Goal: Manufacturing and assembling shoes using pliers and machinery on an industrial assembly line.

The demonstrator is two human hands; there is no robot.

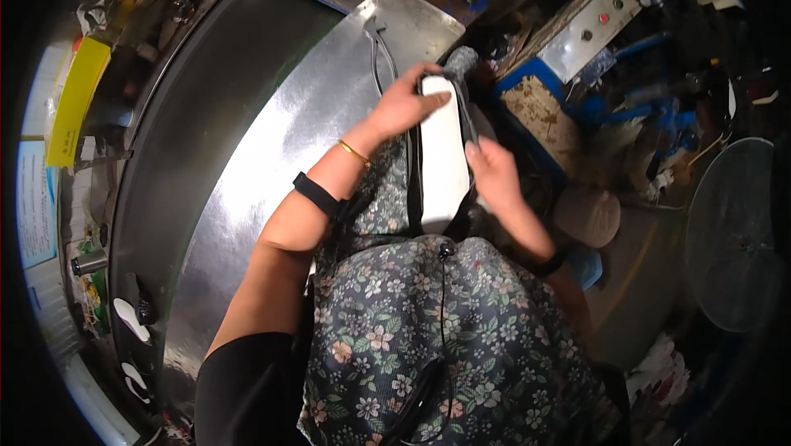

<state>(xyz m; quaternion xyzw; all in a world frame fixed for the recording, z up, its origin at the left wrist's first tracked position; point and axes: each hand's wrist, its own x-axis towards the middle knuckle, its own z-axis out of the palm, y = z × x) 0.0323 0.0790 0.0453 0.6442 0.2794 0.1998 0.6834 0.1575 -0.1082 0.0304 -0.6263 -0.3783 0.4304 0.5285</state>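
Two hands on the long white sole-shaped piece with dark edging (442,158), held over the lap with its far end toward twelve o'clock! Left hand (404,107) pinches that end, thumb across the white face; right hand (497,172), at three o'clock and blurred, curls round a thin grey strip (468,121), cord or handle, can't tell. Pull too hard there and the piece could twist from under that thumb; a dirty thumb might smudge it. Beneath, the black floral cloth apron (387,306) might snag. Out at eleven, grey metal pincers (376,28) on the shiny metal desk (272,129): one careless left swing could knock them.
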